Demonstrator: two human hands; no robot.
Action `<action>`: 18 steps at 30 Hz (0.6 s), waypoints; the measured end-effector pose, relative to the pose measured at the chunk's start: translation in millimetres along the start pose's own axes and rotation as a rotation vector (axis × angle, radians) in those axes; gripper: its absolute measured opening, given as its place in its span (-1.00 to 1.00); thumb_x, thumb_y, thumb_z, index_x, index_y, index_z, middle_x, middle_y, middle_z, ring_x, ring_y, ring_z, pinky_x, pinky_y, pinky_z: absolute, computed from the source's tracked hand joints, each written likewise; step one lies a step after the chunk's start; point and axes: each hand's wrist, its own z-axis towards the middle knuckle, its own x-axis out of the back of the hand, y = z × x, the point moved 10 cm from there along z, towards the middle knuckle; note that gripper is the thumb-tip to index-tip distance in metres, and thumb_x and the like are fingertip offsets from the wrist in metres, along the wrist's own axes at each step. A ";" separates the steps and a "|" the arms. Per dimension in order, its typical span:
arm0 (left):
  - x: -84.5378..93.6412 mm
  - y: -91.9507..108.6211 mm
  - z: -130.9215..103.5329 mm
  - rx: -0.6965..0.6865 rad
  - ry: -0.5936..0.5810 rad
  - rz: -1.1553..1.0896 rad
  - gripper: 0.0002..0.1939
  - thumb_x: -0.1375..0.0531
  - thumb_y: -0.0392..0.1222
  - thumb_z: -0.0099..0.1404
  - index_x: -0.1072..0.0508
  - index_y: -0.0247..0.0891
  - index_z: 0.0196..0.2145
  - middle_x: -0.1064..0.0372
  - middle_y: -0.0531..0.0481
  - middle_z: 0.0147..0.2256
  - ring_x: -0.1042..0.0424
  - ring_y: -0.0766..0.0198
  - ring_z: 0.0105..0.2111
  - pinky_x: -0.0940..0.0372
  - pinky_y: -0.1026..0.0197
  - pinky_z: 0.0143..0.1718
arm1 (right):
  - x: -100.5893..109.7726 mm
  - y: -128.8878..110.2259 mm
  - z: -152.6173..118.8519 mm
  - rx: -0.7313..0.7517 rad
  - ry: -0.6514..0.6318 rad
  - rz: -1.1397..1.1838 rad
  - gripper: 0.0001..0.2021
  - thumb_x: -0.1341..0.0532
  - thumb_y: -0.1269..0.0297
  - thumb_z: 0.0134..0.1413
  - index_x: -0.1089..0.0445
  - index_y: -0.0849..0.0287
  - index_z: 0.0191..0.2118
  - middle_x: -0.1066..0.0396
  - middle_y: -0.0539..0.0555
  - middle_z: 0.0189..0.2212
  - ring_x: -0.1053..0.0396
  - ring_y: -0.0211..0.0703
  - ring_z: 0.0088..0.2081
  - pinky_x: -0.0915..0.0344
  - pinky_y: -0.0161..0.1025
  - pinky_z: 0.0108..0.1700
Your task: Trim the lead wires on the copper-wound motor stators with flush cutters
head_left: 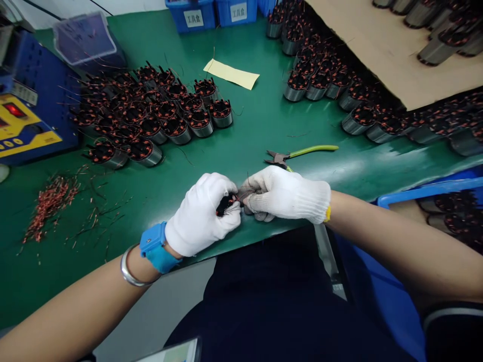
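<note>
My left hand (pixel 206 213), in a white glove, is wrapped round a motor stator (pixel 225 205) with a black end and copper windings, near the table's front edge. From the right, my right hand (pixel 281 195), also gloved, has its fingertips pinched together at the stator's wires (pixel 245 193). Thin wire ends stick up between the two hands. Just beyond my right hand lie cutting pliers (pixel 313 149) with green handles, their lower handle partly hidden by the glove.
Stators (pixel 177 131) stand grouped at the back left, others (pixel 296 88) at the right beside cardboard (pixel 377 55). Copper clippings (pixel 51 206) lie left, below a blue machine (pixel 41 100). A yellow paper strip (pixel 232 74) and blue bins (pixel 194 17) are farther back; a blue crate (pixel 433 188) is right.
</note>
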 end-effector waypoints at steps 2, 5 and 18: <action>0.2 1.4 -0.3 -0.011 0.004 -0.014 -0.85 -0.11 -0.23 0.16 -0.33 -0.25 -0.27 -0.35 -0.10 -0.29 -0.31 0.15 -0.28 -0.29 0.08 -0.24 | -1.0 1.3 0.6 -0.007 0.014 -0.023 -0.83 -0.16 0.33 -0.03 -0.47 0.17 -0.30 -0.45 -0.03 -0.55 -0.35 -0.30 -0.57 -0.24 -0.40 -0.55; 0.4 3.0 -0.2 -0.021 -0.001 -0.028 -0.84 -0.11 -0.25 0.14 -0.34 -0.28 -0.27 -0.35 -0.11 -0.29 -0.31 0.15 -0.28 -0.28 0.08 -0.24 | 0.8 -0.8 -0.2 0.002 0.048 -0.095 -0.83 -0.15 0.33 -0.05 -0.47 0.17 -0.32 -0.45 -0.03 -0.56 -0.33 -0.31 -0.58 -0.17 -0.40 -0.59; 0.6 3.8 1.2 0.004 0.010 -0.119 -0.87 -0.09 -0.33 0.04 -0.34 -0.24 -0.38 -0.35 -0.03 -0.38 -0.29 0.20 -0.34 -0.25 0.13 -0.29 | -6.5 3.3 2.3 -0.117 -0.150 0.119 -0.87 -0.27 0.25 -0.02 -0.35 0.19 -0.39 -0.38 -0.05 -0.57 -0.38 -0.31 -0.51 -0.38 -0.38 -0.46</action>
